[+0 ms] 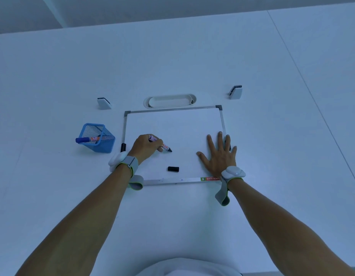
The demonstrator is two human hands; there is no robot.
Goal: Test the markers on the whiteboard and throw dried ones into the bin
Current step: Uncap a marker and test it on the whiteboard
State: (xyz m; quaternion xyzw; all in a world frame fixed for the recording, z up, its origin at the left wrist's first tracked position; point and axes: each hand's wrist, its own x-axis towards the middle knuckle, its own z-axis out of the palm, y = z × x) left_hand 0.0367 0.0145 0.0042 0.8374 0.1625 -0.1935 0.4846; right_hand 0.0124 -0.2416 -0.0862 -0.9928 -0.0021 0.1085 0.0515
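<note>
A small framed whiteboard (172,126) lies flat on the table in front of me. My left hand (145,146) grips an uncapped black marker (166,147), its tip touching the board's left half. No ink mark shows on the board. The marker's black cap (173,169) lies loose on the board near the front edge. My right hand (220,154) rests flat, fingers spread, on the board's right side. A blue mesh holder (97,138) stands left of the board with a blue-capped marker (89,139) lying across it.
A white oval tray (170,100) sits just behind the board. Two small white stands (103,103) (235,92) sit at back left and back right. A black object (123,147) lies by the board's left frame. No bin is in view.
</note>
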